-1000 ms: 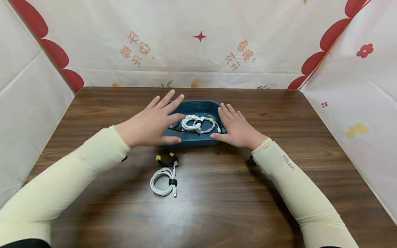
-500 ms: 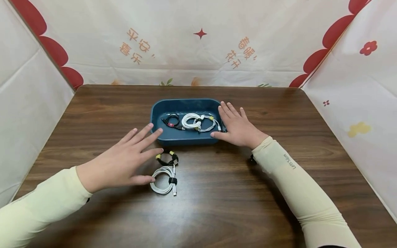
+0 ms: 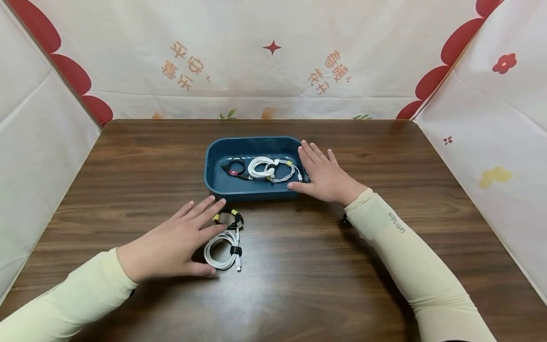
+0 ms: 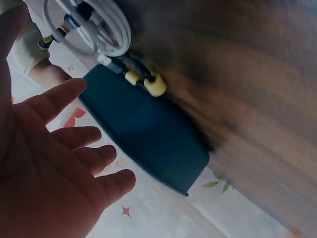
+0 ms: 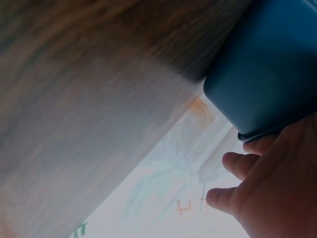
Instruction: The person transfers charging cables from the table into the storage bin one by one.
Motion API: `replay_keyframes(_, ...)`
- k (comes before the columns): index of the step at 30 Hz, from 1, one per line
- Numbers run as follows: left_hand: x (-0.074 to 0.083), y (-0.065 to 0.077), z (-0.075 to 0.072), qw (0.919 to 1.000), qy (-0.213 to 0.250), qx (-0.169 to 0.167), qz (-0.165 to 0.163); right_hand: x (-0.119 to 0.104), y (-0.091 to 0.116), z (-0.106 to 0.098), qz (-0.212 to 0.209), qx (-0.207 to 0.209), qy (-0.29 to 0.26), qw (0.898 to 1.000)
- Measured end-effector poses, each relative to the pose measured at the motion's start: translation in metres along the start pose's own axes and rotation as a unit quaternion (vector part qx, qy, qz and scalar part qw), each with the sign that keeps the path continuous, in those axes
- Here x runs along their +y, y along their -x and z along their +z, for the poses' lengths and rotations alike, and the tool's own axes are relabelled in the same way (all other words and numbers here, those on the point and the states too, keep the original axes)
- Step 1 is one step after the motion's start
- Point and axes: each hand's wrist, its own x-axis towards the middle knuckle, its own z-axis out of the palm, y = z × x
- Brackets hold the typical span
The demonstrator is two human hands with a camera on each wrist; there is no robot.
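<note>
In the head view my left hand (image 3: 175, 242) is spread over the table, its fingertips just left of two coiled cables and holding nothing. One is a white charging cable (image 3: 232, 259) with a black strap. Just beyond it lies a black USB cable (image 3: 236, 222) with yellow ties, seen closer in the left wrist view with its yellow tie (image 4: 155, 86). My right hand (image 3: 326, 178) rests against the right end of a blue bin (image 3: 252, 195), fingers extended along its side and thumb by the front rim. Whether the left fingertips touch a cable, I cannot tell.
Inside the bin lie a coiled white cable (image 3: 256, 173), a thinner pale cable with a yellow tie (image 3: 289, 163) and a black cable with a red tag (image 3: 233, 173). Printed cloth walls (image 3: 273, 85) enclose the brown wooden table (image 3: 342, 285) at the back and sides.
From above the bin my left hand has come back toward me and down beside the two loose cables. The right hand has stayed at the bin's right end.
</note>
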Motion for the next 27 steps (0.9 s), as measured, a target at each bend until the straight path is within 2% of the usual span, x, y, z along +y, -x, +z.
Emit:
replay_keyframes(13, 0.001, -0.005, 0.015, 0.9997, -0.020, -0.011, 0.007, -0.001, -0.001, -0.002, 0.002, -0.010, -0.013, 1.000)
replay_keyframes(23, 0.000, -0.005, 0.017, 0.9987, -0.046, 0.009, 0.020, -0.001, 0.000, -0.002, 0.001, -0.003, -0.010, 1.000)
replay_keyframes(27, 0.000, -0.004, 0.017, 0.9991, -0.039, 0.001, 0.016, 0.000, -0.001, -0.001, -0.002, -0.006, -0.007, 1.000)
